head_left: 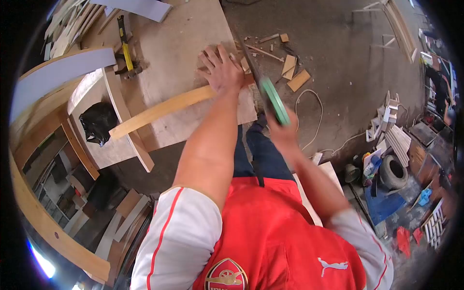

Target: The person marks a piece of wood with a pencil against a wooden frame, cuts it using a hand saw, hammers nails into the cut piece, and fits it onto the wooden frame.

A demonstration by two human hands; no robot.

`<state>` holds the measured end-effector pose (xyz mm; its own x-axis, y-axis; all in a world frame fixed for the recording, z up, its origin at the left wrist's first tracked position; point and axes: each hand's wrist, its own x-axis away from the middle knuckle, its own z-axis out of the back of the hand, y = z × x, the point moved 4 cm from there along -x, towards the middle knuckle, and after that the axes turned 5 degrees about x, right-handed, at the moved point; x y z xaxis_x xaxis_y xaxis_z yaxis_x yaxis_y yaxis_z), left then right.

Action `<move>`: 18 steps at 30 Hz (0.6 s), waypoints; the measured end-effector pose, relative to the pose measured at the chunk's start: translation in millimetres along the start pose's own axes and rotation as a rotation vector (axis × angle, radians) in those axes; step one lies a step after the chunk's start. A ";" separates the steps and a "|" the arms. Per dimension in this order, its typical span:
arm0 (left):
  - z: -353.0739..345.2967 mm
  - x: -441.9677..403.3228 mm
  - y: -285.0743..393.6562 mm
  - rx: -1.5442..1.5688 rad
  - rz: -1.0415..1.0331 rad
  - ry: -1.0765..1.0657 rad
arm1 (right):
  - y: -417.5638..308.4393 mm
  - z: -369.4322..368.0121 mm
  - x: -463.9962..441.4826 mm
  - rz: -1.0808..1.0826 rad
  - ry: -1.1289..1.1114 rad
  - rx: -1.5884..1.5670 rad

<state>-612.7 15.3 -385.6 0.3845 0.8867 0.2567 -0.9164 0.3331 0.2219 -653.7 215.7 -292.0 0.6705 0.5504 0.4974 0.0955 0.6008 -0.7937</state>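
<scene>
My right hand [284, 134] is closed round the green handle of a handsaw [274, 100]. Its dark blade stretches forward past the right edge of the plywood bench top [181, 36]. A long, narrow wooden strip [166, 108] lies across the bench, its right end beside the saw blade. My left hand [226, 72] rests near that end with its fingers spread, pressed down over the strip and the bench top. Whether the saw teeth touch the wood cannot be made out.
A yellow-and-black hammer [125, 48] and a black plastic bag [99, 122] lie on the bench's left side, near a curved wooden frame [58, 249]. Offcuts [298, 80] and a pale cord [321, 104] are on the floor. A tyre [394, 172] stands right; another person [440, 84] is beyond.
</scene>
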 end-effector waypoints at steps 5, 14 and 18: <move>4.8 0.1 2.9 0.031 -0.002 0.013 | 4.7 20.4 54.9 0.032 0.014 -0.049; 6.4 -2.0 6.0 0.025 -0.016 0.038 | -4.8 20.5 41.1 0.127 0.009 -0.039; 5.0 3.0 0.4 0.021 -0.019 0.006 | 2.1 -4.8 -6.6 -0.012 -0.074 0.102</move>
<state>-611.3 16.5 -380.1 0.4008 0.8824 0.2464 -0.9065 0.3429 0.2464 -654.4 210.6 -298.7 0.6136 0.5817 0.5339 0.0252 0.6614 -0.7496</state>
